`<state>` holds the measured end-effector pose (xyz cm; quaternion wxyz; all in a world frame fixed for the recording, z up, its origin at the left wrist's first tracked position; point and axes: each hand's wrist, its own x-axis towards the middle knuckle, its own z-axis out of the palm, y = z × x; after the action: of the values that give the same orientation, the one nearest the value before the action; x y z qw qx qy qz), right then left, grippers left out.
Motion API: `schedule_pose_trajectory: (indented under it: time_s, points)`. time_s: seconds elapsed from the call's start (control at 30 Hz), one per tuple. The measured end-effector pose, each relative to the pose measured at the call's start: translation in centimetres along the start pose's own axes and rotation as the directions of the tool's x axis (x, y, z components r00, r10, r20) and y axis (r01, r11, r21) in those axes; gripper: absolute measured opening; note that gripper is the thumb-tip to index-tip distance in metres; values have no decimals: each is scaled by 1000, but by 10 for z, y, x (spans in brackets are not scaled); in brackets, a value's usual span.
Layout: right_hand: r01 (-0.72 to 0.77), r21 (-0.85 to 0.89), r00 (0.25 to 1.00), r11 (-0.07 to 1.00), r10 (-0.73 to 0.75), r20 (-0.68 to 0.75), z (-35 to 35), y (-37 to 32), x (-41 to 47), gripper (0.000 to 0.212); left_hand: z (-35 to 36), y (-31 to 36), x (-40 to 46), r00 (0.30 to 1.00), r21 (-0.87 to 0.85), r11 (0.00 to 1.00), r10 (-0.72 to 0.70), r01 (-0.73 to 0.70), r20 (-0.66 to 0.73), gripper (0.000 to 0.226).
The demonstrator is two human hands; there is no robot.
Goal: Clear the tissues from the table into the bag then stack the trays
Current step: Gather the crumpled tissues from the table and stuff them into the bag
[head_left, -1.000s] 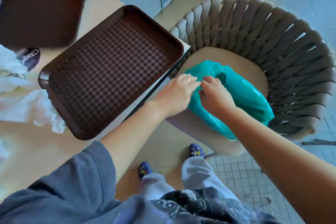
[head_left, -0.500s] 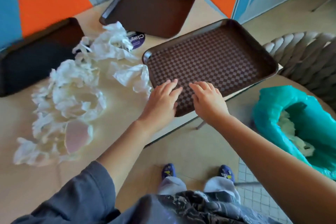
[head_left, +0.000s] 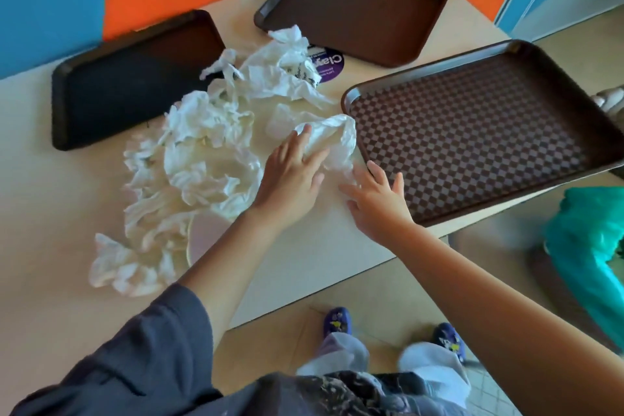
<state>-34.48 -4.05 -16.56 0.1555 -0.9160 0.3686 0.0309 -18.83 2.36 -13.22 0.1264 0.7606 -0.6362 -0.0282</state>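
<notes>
Head view, looking down on a pale table (head_left: 304, 267) against an orange-and-blue wall.

Tissues (head_left: 202, 159) — a loose heap of crumpled white paper spread over the middle of the table, running from near the far trays down toward the near edge. One crumpled piece (head_left: 332, 140) lies at the right of the heap, touching the near-left corner of the checkered tray (head_left: 479, 132).

Left hand (head_left: 290, 176) — palm down, fingers straight and spread, resting on that crumpled piece at the heap's right edge; nothing gripped.

Right hand (head_left: 378, 196) — palm down, fingers spread wide, over the bare table just beside the checkered tray's near-left rim, fingertips close to the same tissue piece; nothing held. Whether it touches the table cannot be told.

Trays, three, all brown and lying flat, none stacked: the checkered tray at the right, its far-right part overhanging the table edge; a plain tray (head_left: 358, 7) at the far middle; a darker tray (head_left: 131, 81) at the far left by the wall.

Round purple sticker (head_left: 329, 66) between the plain tray and the heap, partly covered by tissue.

Teal bag (head_left: 587, 253) — off the table at the right, below its level, well apart from both hands.

Person's dark sleeve (head_left: 135, 358) at lower left; blue shoes (head_left: 336, 319) on the floor below.
</notes>
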Motion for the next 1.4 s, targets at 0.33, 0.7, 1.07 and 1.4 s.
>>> schedule_pose_trajectory:
  time_s: [0.33,0.7,1.07,1.4]
  points:
    - [102,181,980,978,-68,-190,18,6,-1,42,31,14,62,946,37,996,-89,81,312,55]
    - [179,237,954,955,-109,-281,8,20,-9,25,42,9,33,986,-48,986,157,-159,-53,22]
    - [161,222,917,962,-63,-393,-14,60,-31,19,41,54,10,942,-259,912,272,-317,-195,21]
    - [65,176,915,982,12,-404,-45,149,-90,19,51,156,34,834,-230,805,501,-548,-233,12]
